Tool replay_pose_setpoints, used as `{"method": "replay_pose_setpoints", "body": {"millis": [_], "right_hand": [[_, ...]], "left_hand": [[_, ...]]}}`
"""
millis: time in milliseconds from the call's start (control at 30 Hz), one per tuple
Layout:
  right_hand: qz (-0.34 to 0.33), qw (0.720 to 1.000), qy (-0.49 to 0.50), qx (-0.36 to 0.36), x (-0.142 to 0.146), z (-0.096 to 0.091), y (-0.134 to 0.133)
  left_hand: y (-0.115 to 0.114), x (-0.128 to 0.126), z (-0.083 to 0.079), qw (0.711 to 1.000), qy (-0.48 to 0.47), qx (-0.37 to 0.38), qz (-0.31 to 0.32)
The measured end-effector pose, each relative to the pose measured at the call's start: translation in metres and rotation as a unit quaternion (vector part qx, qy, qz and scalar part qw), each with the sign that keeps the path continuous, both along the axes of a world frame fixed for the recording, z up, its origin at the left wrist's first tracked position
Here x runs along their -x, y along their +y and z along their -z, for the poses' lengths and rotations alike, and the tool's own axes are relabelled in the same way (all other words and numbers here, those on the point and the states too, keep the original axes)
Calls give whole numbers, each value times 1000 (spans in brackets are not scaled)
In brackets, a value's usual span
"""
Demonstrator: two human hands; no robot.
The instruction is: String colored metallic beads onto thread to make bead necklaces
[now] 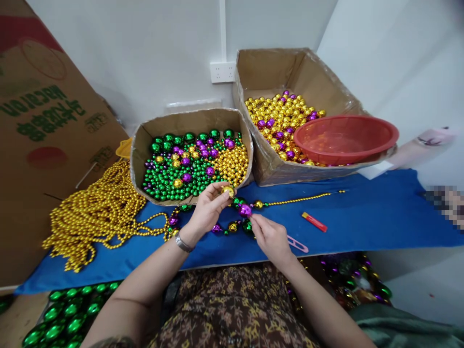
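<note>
My left hand (207, 209) pinches a gold bead (228, 190) just in front of the small cardboard box (137, 154) of green, purple and gold beads. My right hand (270, 237) is closed on a bead strand (232, 226) at a purple bead (245, 210). The strand carries green, gold and purple beads and lies on the blue cloth (369, 217) between my hands. A thin string of small gold beads (300, 198) runs from it to the right.
A heap of gold bead strings (97, 212) lies at the left. A larger box (271, 166) at the back holds gold and purple beads and a red bowl (344, 137). A red lighter (313, 221) and pink scissors (297, 244) lie on the cloth.
</note>
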State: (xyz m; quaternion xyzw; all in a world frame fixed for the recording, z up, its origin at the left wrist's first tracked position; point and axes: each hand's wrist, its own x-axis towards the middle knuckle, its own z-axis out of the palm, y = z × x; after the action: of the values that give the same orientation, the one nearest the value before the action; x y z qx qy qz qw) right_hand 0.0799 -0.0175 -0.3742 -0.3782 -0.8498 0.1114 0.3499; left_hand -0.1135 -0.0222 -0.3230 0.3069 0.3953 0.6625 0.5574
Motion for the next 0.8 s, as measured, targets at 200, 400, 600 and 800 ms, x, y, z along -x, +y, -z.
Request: {"method": "replay_pose_setpoints", "body": {"millis": [200,400,600,800], "right_hand": [[22,999,22,6,-4,-2,0],[19,1000,21,-3,-5,-3,-2],[11,1000,14,0,-6,-4,-2],[8,1000,4,6,-7,-5,-3]], "left_hand": [[-2,-4,4,999,28,-6,-20],[-2,-6,6,999,35,4,-25],[-2,-3,8,999,25,17,-33],[-3,-3,7,999,0,28,-26]]}}
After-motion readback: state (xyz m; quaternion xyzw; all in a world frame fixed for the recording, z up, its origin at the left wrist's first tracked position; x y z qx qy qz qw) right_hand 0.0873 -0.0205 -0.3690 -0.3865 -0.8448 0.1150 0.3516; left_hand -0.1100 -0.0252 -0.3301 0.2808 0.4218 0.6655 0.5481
